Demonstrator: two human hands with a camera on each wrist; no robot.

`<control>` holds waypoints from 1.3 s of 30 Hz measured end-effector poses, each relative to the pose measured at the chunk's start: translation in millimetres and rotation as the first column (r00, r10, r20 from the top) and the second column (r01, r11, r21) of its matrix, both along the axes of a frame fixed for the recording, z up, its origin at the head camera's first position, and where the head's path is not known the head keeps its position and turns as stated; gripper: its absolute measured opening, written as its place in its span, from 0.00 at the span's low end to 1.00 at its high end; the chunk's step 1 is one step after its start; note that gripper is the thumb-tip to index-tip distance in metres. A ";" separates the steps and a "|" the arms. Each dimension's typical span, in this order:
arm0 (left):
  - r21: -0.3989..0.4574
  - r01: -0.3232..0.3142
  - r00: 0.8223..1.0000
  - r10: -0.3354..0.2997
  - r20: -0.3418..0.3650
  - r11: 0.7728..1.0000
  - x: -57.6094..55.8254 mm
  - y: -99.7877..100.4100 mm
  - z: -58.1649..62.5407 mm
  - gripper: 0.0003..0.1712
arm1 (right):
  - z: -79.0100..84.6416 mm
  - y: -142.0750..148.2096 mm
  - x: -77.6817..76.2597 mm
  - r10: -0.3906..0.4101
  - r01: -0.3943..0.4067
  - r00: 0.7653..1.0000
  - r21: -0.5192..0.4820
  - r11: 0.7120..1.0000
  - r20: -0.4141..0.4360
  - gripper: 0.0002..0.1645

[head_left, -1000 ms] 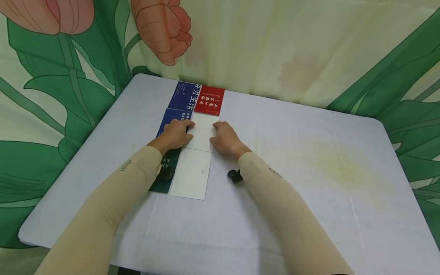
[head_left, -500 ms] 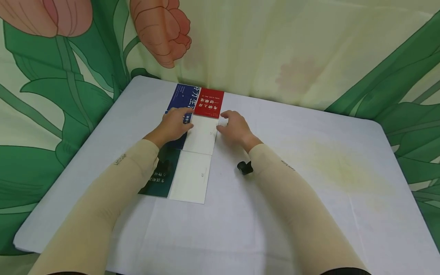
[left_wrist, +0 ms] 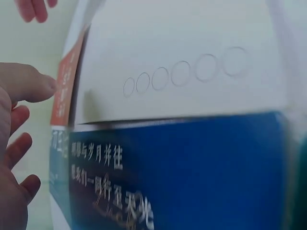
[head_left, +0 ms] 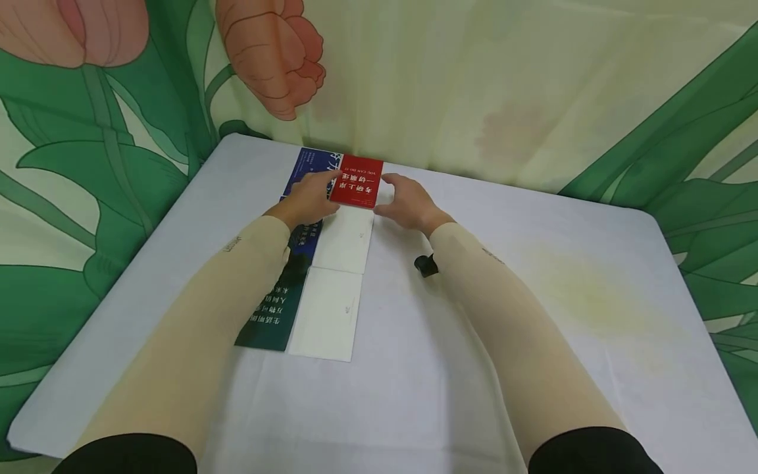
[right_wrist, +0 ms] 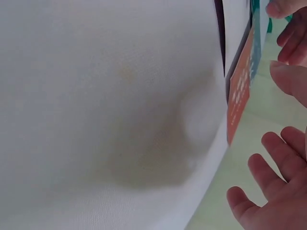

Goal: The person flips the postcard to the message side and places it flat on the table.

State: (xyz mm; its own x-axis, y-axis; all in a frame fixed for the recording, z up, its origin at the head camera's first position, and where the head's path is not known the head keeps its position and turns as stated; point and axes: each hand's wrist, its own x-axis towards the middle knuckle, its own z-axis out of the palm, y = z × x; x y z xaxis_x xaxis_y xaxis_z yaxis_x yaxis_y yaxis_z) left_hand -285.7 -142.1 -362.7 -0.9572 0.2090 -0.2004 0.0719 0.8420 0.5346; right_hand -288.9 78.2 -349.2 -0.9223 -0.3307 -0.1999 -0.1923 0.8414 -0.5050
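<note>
A red card with white lettering lies at the far end of two columns of cards. My left hand is at its left edge, above a blue card, thumb and fingers spread. On the other side, my right hand is beside the red card's right edge, fingers parted. In both wrist views the fingers look relaxed and hold nothing; whether fingertips touch the card, I cannot tell. Nearer lie two white cards, the upper one and the lower one. A second blue card is partly under my left arm.
A dark green card lies at the near left, partly covered by the left sleeve. The cards rest on a white-covered table. A curtain with a floral print hangs behind the table's far edge. A black wrist device shows below the right cuff.
Both hands have moved away from me, from the sides of the upper white card to the sides of the red card. The cards show no clear shift on the table.
</note>
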 end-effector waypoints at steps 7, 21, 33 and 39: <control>-0.038 0.027 0.999 -0.026 0.028 0.999 -16.4 6.3 -5.6 0.44 | -9.1 -9.4 -14.0 -0.007 0.007 0.999 0.006 1.000 0.051 0.47; -0.148 0.113 0.991 -0.100 0.090 0.983 -29.2 10.7 -7.8 0.38 | -28.9 -21.5 -27.0 -0.031 0.024 0.998 0.123 0.992 0.058 0.40; -0.150 0.119 0.991 -0.108 0.079 0.981 -32.6 7.1 -7.7 0.37 | -28.9 -22.9 -27.3 -0.003 0.000 1.000 0.116 0.993 0.030 0.38; -0.119 0.110 0.991 -0.099 0.088 0.987 -32.4 6.3 -10.4 0.37 | -29.3 -20.9 -27.0 0.041 -0.042 0.999 0.137 0.990 0.009 0.34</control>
